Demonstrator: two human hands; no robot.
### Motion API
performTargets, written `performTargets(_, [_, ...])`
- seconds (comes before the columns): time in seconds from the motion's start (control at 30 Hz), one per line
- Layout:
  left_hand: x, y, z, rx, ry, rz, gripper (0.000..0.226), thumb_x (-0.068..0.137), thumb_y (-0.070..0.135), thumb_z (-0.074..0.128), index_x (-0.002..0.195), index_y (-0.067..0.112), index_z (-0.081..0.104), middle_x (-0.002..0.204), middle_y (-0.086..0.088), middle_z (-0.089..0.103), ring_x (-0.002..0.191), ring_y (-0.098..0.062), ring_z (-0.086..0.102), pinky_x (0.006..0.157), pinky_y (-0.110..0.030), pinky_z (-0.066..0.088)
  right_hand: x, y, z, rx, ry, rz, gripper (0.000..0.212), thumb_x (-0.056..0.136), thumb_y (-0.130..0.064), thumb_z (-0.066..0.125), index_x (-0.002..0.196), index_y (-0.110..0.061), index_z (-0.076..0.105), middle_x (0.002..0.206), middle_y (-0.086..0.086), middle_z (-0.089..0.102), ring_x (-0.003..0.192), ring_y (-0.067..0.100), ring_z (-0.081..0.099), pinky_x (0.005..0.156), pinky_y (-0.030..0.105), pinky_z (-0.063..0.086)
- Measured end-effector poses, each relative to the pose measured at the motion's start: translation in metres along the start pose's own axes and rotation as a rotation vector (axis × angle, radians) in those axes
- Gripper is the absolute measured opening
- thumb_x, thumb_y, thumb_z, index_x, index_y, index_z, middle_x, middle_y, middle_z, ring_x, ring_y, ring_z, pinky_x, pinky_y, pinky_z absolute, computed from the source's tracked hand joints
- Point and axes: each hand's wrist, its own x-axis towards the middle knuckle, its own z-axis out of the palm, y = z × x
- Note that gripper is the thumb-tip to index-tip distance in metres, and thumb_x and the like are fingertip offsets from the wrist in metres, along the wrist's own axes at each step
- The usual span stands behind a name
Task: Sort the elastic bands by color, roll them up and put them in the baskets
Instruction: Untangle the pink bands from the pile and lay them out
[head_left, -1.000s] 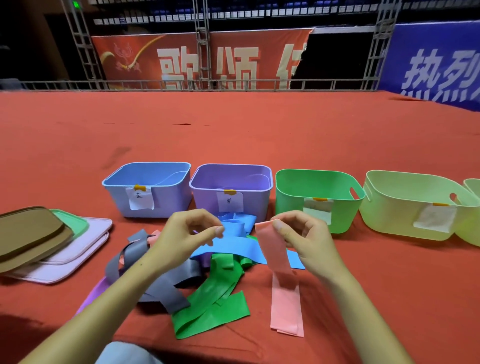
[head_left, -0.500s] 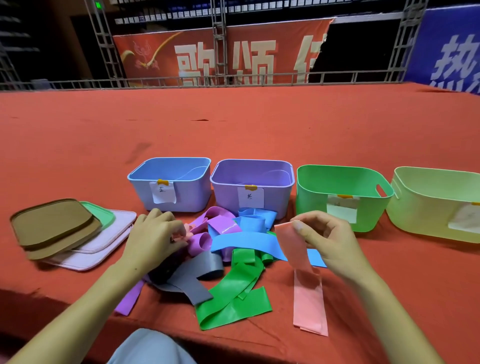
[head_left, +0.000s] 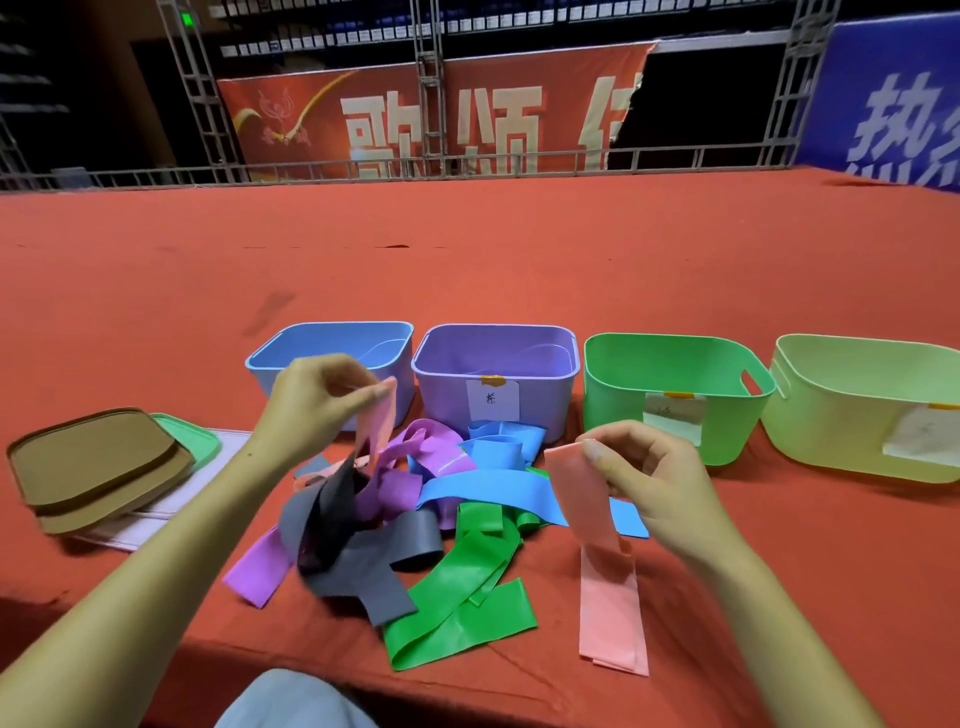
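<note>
The left hand (head_left: 317, 400) pinches a second pink band (head_left: 378, 426) up from the tangled pile (head_left: 415, 514); the right hand (head_left: 649, 478) grips another pink band (head_left: 602, 561), likely pairing them by colour.

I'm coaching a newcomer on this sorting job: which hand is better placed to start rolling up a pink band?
Probably the right hand. It pinches the top of a pink band hanging free of the pile. The left hand pinches another pink band, but its lower end is still caught under the grey band.
</note>
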Motion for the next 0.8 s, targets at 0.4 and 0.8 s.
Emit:
performTargets(0.4, [0.035, 0.095, 0.014, -0.401, 0.186, 0.06, 0.02, 0.085, 0.022, 0.09, 0.088, 0.005, 0.079, 0.076, -0.01, 0.079, 0.068, -0.019, 0.073, 0.071, -0.046, 0.067, -0.001, -0.01, -0.007, 0.015, 0.038, -0.032, 0.008, 0.098, -0.014, 0.071, 0.101, -0.012, 0.077, 0.098, 0.004, 0.079, 0.091, 0.014, 0.073, 0.078, 0.036, 0.062])
performTargets(0.8, [0.007, 0.142, 0.104, -0.607, -0.234, -0.018, 0.03, 0.087, 0.012, 0.085, 0.086, -0.01, 0.066, 0.062, -0.016, 0.066, 0.057, -0.021, 0.058, 0.059, -0.036, 0.056, -0.006, -0.028, 0.011, 0.057, -0.023, -0.173, 0.005, 0.098, -0.007, 0.072, 0.098, -0.011, 0.075, 0.137, 0.002, 0.066, 0.125, 0.011, 0.066, 0.099, 0.026, 0.056])
